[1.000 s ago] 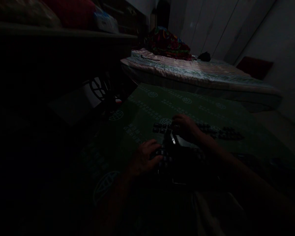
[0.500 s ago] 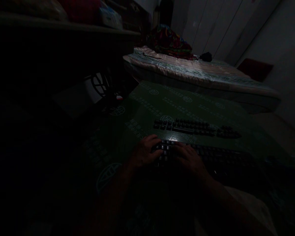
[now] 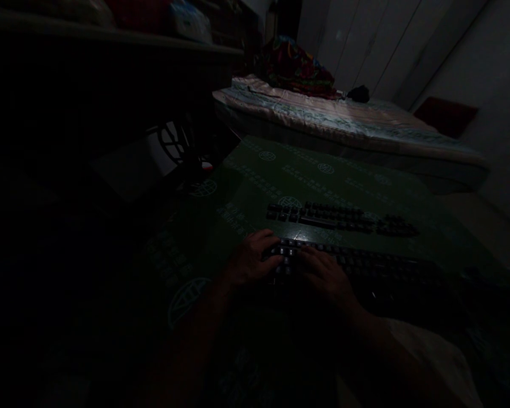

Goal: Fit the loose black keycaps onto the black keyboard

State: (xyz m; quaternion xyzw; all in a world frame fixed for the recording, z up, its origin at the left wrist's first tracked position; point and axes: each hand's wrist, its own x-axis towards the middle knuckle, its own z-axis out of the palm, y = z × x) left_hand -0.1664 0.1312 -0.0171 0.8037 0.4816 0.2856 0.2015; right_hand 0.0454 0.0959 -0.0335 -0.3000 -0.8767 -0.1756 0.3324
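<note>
A dark keyboard (image 3: 382, 271) lies on a green printed tabletop (image 3: 280, 175), much of it lost in shadow. My left hand (image 3: 255, 255) is at its left end, fingers at the far edge and thumb over the keys, closed on it. Just to the right, my right hand (image 3: 325, 272) is bent over the keyboard with its fingers close together and pointing down; whatever is under the fingertips is hidden. Small pale squares glint between the two hands. Behind the keyboard, loose black keycaps (image 3: 318, 221) lie in rows, a long space bar among them.
Beyond the table is a bed (image 3: 335, 122) with a striped sheet and a dark red patterned blanket (image 3: 297, 68). A dark raised surface (image 3: 153, 45) at the left bears packages. Pale cloth (image 3: 425, 345) shows below my right forearm. The room is very dim.
The view has shifted very slightly. Both hands stay at the left part of the keyboard, with hardly any visible movement; the loose keycaps look unchanged.
</note>
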